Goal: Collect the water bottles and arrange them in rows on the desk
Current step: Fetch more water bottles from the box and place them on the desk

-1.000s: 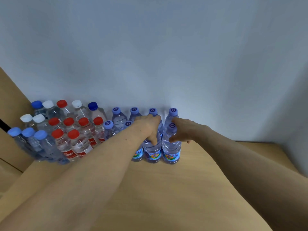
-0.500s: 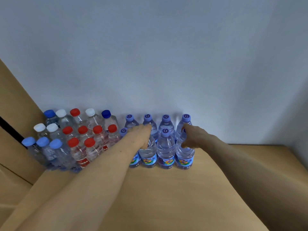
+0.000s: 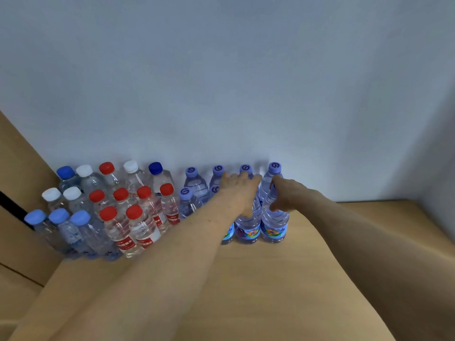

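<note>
Many water bottles stand in rows on the wooden desk [image 3: 246, 291] against the wall. Purple-capped bottles with colourful labels make two rows on the right. My left hand [image 3: 240, 190] lies over the top of a front-row purple-capped bottle [image 3: 247, 226], thumb down its side, hiding the cap. My right hand [image 3: 286, 195] grips the neck of the end front-row bottle [image 3: 274, 223], which touches its neighbour. Behind them stand back-row bottles [image 3: 197, 180]. Red-capped bottles [image 3: 138, 222] and white- and blue-capped bottles [image 3: 73, 200] fill the left.
A pale wall [image 3: 221, 82] runs right behind the bottles. A wooden side panel [image 3: 14, 168] closes off the left, next to the light-blue-capped bottles [image 3: 59, 222]. Bare desk lies in front of the rows and to the right of the last bottle.
My left hand has shifted right onto the front bottle next to the end one and now covers its cap. My right hand stays on the end bottle.
</note>
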The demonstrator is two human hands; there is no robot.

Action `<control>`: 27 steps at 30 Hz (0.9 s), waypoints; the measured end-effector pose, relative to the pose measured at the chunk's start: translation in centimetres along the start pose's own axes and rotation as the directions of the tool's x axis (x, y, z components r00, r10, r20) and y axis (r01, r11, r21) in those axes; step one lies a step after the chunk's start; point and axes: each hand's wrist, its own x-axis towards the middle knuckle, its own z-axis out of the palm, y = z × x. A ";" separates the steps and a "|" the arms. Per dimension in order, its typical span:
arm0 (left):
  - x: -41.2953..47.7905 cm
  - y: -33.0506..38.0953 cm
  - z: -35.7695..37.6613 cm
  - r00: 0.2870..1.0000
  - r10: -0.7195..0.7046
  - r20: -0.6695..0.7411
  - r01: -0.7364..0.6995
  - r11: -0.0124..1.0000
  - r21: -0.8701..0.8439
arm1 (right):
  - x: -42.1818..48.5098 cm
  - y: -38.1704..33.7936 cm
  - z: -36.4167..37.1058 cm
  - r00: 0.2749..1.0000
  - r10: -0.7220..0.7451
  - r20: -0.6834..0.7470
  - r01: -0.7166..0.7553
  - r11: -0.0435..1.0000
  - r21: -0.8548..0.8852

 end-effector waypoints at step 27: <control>-5.6 7.5 -5.3 0.962 0.145 -0.233 -0.119 0.985 0.123 | -13.1 2.7 -0.9 0.936 0.138 -0.325 -0.176 0.980 -0.090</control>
